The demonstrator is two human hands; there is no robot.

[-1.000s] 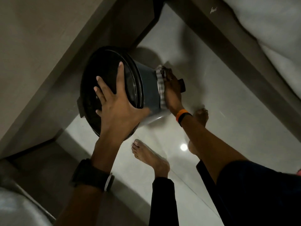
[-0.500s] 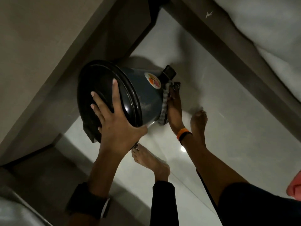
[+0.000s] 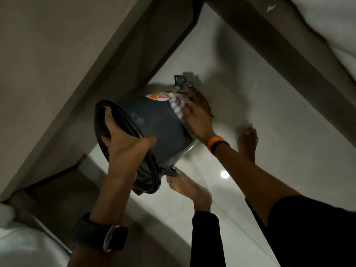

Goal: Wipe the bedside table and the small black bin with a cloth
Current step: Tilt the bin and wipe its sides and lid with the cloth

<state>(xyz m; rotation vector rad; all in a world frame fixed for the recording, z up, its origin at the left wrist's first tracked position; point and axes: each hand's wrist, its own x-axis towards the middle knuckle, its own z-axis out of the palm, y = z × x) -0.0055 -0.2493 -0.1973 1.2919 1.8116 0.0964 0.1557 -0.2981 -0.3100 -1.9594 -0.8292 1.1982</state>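
The small black bin [image 3: 159, 124] is tipped on its side in the air, lid toward me and base away, pedal at the top. A colourful sticker shows on its upper wall. My left hand [image 3: 123, 145] grips the lid rim, thumb on the bin's wall. My right hand [image 3: 196, 114] presses a checked cloth [image 3: 180, 112] flat against the bin's base end; most of the cloth is hidden under the palm. The bedside table [image 3: 63, 60] fills the upper left, its top edge running diagonally beside the bin.
A glossy white tiled floor [image 3: 279, 116] lies below, with my bare feet [image 3: 188, 187] under the bin. A bed frame [image 3: 289, 53] and white bedding [image 3: 325, 22] cross the upper right. More white bedding sits at the lower left corner.
The bin has been turned so its sticker and pedal moved to the top. My right hand with the cloth slid up and around the base end. My left hand shifted its grip on the lid rim.
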